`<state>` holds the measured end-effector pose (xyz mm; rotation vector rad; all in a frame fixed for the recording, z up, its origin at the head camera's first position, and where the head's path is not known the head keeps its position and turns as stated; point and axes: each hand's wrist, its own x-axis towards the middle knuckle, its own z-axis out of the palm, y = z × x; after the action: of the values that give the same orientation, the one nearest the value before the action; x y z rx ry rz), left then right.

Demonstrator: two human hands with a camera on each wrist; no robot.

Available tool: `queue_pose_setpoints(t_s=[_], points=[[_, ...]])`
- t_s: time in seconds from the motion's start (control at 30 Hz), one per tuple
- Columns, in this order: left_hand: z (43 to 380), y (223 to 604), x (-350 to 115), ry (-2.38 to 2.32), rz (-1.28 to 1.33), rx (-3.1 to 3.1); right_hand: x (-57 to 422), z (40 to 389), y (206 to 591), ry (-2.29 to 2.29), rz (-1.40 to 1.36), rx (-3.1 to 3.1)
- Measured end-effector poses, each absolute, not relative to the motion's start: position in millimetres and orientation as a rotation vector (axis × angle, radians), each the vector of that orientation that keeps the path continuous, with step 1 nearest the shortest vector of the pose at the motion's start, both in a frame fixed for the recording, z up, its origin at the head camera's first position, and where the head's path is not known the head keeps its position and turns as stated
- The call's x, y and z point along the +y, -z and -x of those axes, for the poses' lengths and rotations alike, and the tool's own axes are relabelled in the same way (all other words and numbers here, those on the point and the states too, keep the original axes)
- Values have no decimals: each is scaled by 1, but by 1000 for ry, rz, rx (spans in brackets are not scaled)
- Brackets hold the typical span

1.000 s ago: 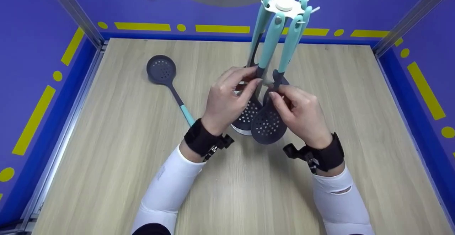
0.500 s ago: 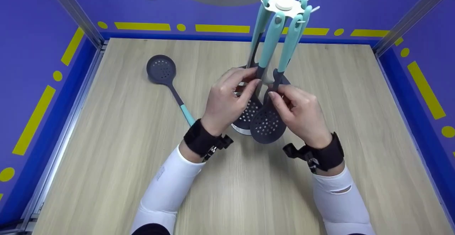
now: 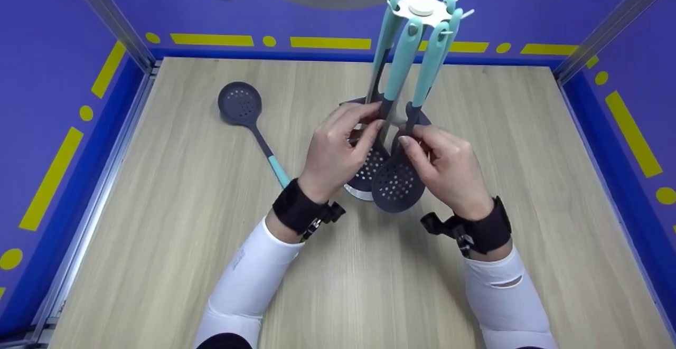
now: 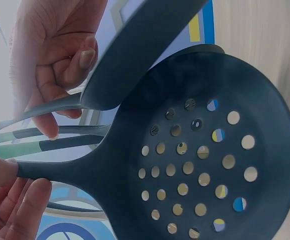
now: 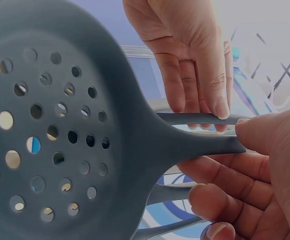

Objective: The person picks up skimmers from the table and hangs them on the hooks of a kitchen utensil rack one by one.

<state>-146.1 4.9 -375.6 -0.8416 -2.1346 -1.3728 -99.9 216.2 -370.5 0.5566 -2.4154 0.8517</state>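
Observation:
A utensil rack with a white hub (image 3: 422, 8) stands upright, several teal-handled utensils hanging round it. My left hand (image 3: 340, 145) pinches the dark neck of one skimmer, whose holed head (image 3: 371, 167) is partly covered by the one beside it. With thumb and fingers, my right hand (image 3: 449, 167) pinches the neck of that front skimmer (image 3: 397, 188). Both handles reach up to the hub. In the left wrist view, a holed head (image 4: 210, 150) fills the middle. The front skimmer's head (image 5: 60, 125) looms large in the right wrist view, its neck between thumb and fingers.
Another skimmer (image 3: 240, 103) lies on the wooden table (image 3: 174, 190) at the left, its teal handle running toward my left wrist. The rack's pale base (image 3: 360, 195) shows below the hanging heads. Blue panels (image 3: 327, 21) close off the back and both sides.
Both hands keep their grip. The left hand has dipped very slightly, and a dark utensil edge shows more behind it. The rack stays where it was.

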Motion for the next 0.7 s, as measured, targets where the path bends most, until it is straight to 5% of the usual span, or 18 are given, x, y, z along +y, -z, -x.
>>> queue_pose_setpoints(t_s=[0.7], points=[[159, 392, -28, 1224, 778, -2183, 220, 100, 370, -894, -541, -2413]])
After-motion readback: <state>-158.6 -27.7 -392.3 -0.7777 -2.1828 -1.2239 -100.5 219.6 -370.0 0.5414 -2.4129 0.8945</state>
